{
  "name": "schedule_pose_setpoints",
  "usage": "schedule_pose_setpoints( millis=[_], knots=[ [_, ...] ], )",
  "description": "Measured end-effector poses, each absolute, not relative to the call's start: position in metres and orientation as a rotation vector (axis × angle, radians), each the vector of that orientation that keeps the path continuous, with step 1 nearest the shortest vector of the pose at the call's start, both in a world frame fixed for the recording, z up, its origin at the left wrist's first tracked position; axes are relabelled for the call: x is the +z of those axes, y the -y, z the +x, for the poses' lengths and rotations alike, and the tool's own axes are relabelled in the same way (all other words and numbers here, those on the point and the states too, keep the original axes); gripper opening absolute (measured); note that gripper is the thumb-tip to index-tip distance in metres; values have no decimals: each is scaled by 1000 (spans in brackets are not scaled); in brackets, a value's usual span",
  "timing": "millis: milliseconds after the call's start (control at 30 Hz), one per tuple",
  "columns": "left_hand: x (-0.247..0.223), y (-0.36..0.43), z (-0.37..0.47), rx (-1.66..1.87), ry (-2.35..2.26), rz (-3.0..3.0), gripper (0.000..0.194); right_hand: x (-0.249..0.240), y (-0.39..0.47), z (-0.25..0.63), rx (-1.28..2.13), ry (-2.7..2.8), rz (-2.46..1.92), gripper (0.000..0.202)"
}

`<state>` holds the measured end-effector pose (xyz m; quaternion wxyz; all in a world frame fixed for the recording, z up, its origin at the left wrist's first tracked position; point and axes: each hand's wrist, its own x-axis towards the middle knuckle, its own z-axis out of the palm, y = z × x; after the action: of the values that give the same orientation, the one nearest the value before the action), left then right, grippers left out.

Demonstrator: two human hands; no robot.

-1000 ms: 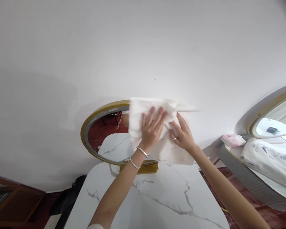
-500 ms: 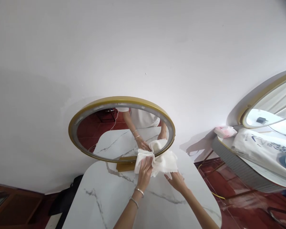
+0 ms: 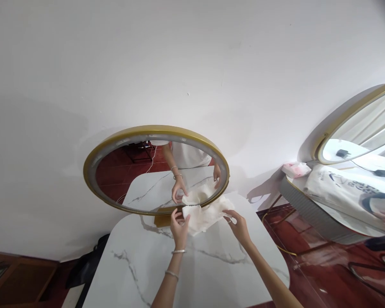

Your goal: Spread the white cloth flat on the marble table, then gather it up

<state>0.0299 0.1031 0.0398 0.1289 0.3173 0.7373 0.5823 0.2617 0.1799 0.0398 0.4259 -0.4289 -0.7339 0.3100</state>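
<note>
Spreading the white cloth (image 3: 202, 220) between them, both hands work low at the foot of the gold-framed mirror (image 3: 125, 171). The cloth lies on the marbled table (image 3: 154, 271), right beside the gold base (image 3: 162, 220) and up against, or just in front of, the lower right of the rim. The left hand (image 3: 179, 226) is half open, thumb at the cloth's left edge and fingers curved away from it; whether it pinches the fabric cannot be told. The right hand (image 3: 238, 226) is closed, thumb and fingers nipping the right edge. Having a hand at either side probably keeps the cloth from bunching, while the table takes its weight; the mirror seems to stand on its base, so neither hand needs to steady it.

Half a second earlier, the left hand lay flat on the cloth and the right sat open just below its edge; now the left has slid to the side and the right has taken hold. A second ago the cloth was raised across the mirror's right part.
</note>
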Motion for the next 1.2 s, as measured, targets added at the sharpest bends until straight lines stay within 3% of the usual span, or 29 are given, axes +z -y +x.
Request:
schedule_pose_setpoints(
  millis=[100,233,333,533,733,1067,1200],
  knots=[
    [45,-99,22,1645,-2086,938,52,43,-179,268,738,1823,-1088,30],
    [57,-76,12,1640,-2047,925,52,58,-174,289,572,1746,-1168,34],
    [74,-54,7,1600,-1970,999,48,76,-165,311,560,1800,-1140,26],
    [126,-24,-2,1293,-1933,1671,28,120,-142,343,611,1975,-1066,14],
    [172,-15,-12,1268,-1931,2003,19,163,-133,366,607,2173,-1018,29],
    [215,-43,-25,1060,-1914,2304,22,213,-163,359,709,2282,-1105,16],
    [241,-54,-31,1027,-1978,2408,18,245,-170,357,744,2256,-1095,26]
  ],
)
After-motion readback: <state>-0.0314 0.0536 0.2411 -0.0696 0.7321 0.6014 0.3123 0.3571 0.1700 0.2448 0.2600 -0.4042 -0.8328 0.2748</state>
